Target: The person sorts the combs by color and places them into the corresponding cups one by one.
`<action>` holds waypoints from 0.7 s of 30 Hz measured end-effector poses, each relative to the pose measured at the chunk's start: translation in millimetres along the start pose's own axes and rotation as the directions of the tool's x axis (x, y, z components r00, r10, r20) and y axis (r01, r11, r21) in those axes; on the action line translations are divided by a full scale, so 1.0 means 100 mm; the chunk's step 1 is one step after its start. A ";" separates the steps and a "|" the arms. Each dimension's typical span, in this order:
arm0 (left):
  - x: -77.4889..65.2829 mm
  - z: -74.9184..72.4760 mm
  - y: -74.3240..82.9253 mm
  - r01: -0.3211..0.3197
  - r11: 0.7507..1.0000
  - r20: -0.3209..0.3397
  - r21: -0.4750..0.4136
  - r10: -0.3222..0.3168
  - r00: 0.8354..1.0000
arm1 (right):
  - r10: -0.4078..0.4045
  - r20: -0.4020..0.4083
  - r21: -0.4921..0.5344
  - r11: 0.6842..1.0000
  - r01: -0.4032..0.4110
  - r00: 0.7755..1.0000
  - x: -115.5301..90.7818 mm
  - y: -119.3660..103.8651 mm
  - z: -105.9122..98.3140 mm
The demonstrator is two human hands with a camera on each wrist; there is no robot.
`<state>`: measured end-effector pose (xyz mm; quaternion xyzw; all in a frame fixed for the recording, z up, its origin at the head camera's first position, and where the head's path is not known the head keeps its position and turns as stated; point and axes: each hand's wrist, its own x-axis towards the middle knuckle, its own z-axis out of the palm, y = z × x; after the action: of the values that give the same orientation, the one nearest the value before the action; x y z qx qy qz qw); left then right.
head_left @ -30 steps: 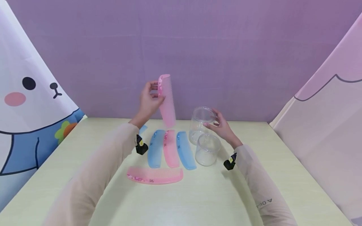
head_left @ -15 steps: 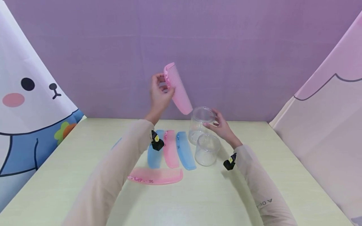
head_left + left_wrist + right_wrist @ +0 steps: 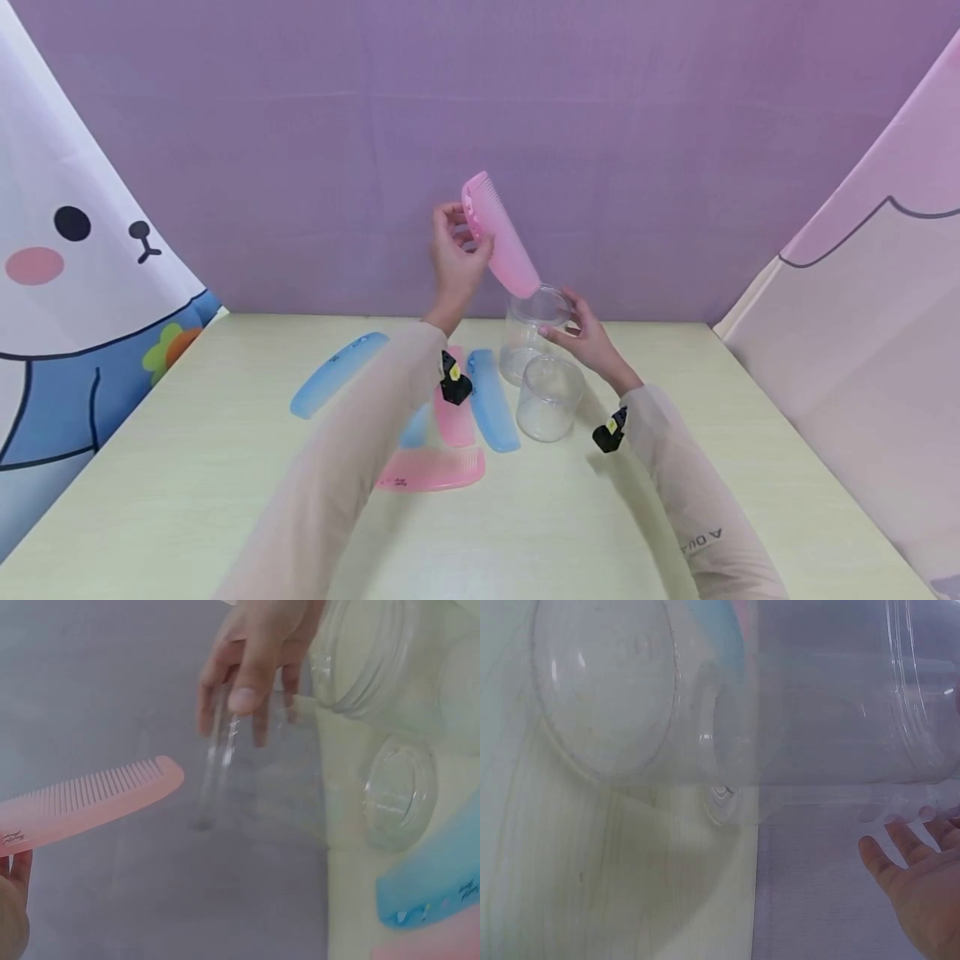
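Note:
My left hand (image 3: 459,262) pinches a pink comb (image 3: 504,237) by its spine near the upper end. The comb slants down to the right, its lower end at the mouth of the rear clear plastic jar (image 3: 517,343). In the left wrist view the free end of the comb appears short of the jar's rim. My right hand (image 3: 591,340) grips that jar near the rim, thumb in front and fingers behind. The jar stands upright at the table's back. Just in front of it stands a second clear jar (image 3: 550,404), untouched.
On the table (image 3: 570,525) lie a pink comb (image 3: 454,417) and a blue comb (image 3: 495,404), side by side. Another blue comb (image 3: 415,429) and a crosswise pink comb (image 3: 442,471) are partly hidden by my left sleeve. Farther left is a blue comb (image 3: 337,373). A purple cloth (image 3: 637,167) hangs behind.
My left hand has carried the pink comb to the right, from above the lying combs to the rear jar's mouth, tilting it. My right hand and both jars have stayed put.

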<state>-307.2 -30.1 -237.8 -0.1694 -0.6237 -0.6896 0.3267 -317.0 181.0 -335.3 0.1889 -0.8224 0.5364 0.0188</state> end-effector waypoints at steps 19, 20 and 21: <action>-0.26 0.29 -0.66 0.033 0.993 0.039 0.111 -0.037 0.999 | 0.006 0.000 -0.006 1.000 -0.006 1.000 0.01 0.01 0.00; -0.27 0.30 -0.67 0.038 0.992 0.045 0.119 -0.044 0.998 | 0.006 0.000 -0.005 1.000 -0.006 1.000 0.01 0.01 0.00; -0.29 0.30 -0.69 0.046 0.990 0.051 0.130 -0.053 0.997 | 0.005 0.000 -0.005 1.000 -0.005 1.000 0.01 0.01 0.01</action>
<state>-336.9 7.0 -303.1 -0.1511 -0.6796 -0.6509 0.3027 -318.0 180.6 -336.0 0.1869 -0.8240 0.5346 0.0181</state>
